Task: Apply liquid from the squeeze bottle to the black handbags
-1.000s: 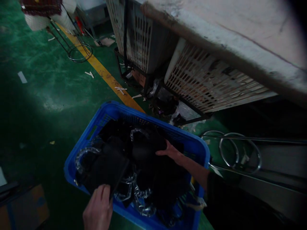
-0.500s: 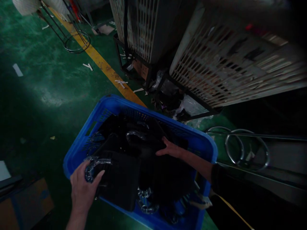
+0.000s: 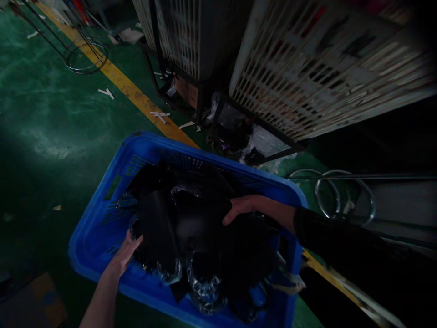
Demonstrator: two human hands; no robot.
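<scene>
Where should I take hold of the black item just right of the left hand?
Probably by the clear-wrapped loop at its near end, coming from the near side of the blue basket: the loop curves out toward the person, beyond the broad, flat face of the black item.

Two hands — the left hand (image 3: 126,253) and the right hand (image 3: 244,207) — reach into one blue basket (image 3: 95,246). Between their fingers (image 3: 235,205), black pieces (image 3: 201,225) too dark to count; nearby, at least three shiny loops (image 3: 205,287). Beyond the right fingers, two slatted crates (image 3: 283,91); rightward, two metal rings (image 3: 372,205).
</scene>
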